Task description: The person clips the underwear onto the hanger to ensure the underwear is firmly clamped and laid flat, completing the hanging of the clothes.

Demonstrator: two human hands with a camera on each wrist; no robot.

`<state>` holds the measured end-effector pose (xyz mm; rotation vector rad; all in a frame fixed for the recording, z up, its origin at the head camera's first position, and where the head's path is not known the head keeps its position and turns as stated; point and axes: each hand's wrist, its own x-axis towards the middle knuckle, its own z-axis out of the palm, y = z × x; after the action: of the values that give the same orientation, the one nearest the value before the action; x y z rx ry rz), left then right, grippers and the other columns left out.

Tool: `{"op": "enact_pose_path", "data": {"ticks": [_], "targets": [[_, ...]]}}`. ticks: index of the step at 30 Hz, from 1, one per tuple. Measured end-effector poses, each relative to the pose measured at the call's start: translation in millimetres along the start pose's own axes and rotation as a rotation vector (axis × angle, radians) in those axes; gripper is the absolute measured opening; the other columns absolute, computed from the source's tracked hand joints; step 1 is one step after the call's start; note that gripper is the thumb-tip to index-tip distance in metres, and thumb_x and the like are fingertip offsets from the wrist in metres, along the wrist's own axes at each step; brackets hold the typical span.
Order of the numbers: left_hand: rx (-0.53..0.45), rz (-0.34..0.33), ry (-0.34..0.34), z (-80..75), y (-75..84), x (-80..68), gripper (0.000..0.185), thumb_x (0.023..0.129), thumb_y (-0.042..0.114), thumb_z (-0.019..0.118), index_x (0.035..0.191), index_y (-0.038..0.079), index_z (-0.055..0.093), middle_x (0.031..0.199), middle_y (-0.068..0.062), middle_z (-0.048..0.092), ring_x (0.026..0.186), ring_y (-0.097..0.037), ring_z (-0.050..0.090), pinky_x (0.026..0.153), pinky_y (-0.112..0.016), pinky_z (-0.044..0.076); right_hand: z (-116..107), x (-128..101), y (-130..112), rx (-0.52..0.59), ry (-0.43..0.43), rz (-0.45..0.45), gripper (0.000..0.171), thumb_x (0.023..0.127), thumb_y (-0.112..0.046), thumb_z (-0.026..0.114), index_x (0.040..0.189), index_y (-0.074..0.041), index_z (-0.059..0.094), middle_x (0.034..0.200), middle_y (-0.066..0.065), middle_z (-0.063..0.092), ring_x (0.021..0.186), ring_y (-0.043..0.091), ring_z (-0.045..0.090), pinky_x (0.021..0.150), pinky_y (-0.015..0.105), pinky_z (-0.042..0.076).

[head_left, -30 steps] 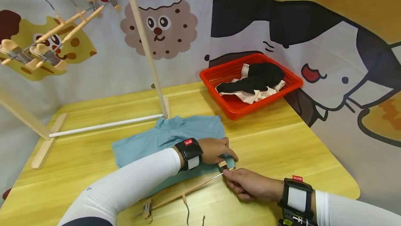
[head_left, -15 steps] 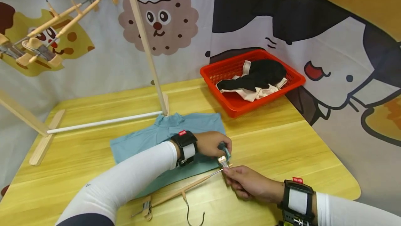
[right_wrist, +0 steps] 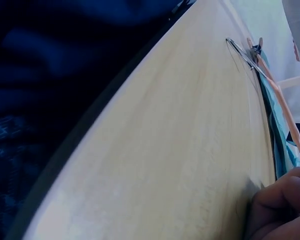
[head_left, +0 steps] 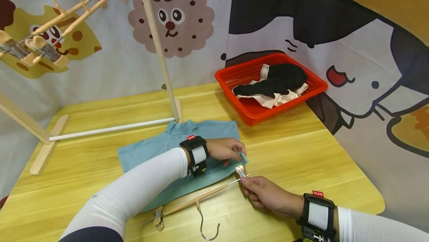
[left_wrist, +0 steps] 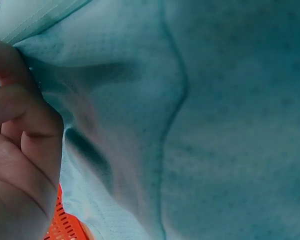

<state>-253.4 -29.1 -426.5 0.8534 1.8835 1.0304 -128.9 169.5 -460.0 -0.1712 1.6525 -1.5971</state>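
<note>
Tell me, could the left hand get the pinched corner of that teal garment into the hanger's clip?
Probably yes: the left hand pinches the teal garment corner just beside the clip, which the right hand holds; nothing lies between.

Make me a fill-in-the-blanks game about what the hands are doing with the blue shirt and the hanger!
1. The left hand pinches the corner of the ____ shirt.
2. The right hand holds the clip at one end of the wooden ____, which lies on the table.
3. The black garment lies in the ____ basket.

Missing words: blue; hanger; red
</note>
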Motion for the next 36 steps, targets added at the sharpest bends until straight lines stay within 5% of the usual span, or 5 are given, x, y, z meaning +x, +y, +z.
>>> {"op": "enact_pose_path", "data": {"ticks": [9,36], "targets": [[0.002,-0.049,0.027,-0.8,-8.8,-2.0,0.009,0.098,0.01,0.059,0.103,0.008,0.066,0.058,0.002,0.051,0.045,-0.012,0.045,0.047,-0.022,0.037,-3,1,0,-0.03,-0.027,-0.006,0.043,0.108,-0.042,0.039,0.079,-0.011,0.046,0.06,-0.011,0.033,0.047,0.003,0.027,0.044,0.017,0.025],[0.115,0.014,0.009,0.4,2.0,3.0,0.011,0.099,0.019,0.064,0.104,0.012,0.071,0.08,0.007,0.061,0.052,-0.01,0.049,0.054,-0.021,0.043,-6,0,-2,-0.002,-0.042,-0.022,0.043,0.108,-0.043,0.038,0.08,-0.01,0.045,0.059,-0.01,0.031,0.045,0.004,0.029,0.044,0.019,0.026]]}}
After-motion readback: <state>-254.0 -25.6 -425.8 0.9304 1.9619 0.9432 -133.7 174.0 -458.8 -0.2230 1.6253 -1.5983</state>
